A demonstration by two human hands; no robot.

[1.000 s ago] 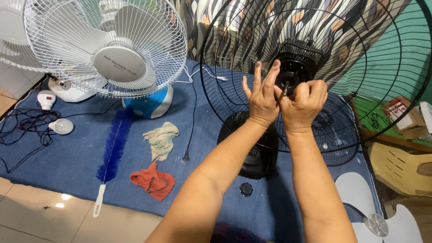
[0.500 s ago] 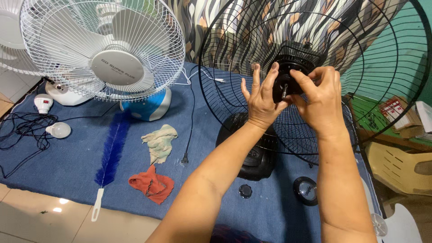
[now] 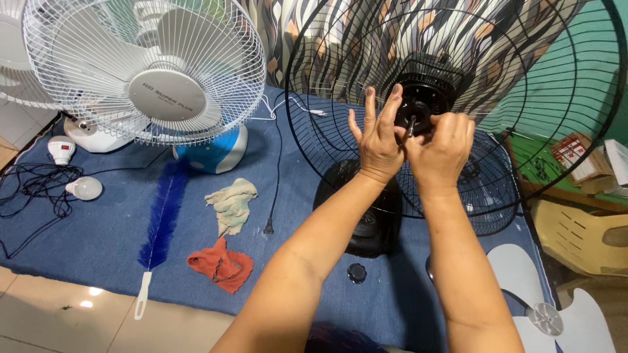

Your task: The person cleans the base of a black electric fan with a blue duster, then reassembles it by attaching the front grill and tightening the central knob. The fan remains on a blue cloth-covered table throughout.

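Head view: black fan's motor hub point(image 3: 418, 104), between both hands.
Left hand point(image 3: 378, 140): fingers spread, flat against hub.
Right hand point(image 3: 441, 147): closed, apparently gripping metal shaft point(image 3: 411, 125).
Rear guard point(image 3: 523, 98): encircles hub.

At your far right, behind the black wire fan guard point(image 3: 458, 111), you see a small red-and-white printed cardboard box point(image 3: 574, 157) lying on a brown cardboard carton point(image 3: 598, 184), while the round grey label plate point(image 3: 165, 95) sits centred on the white fan's grille.
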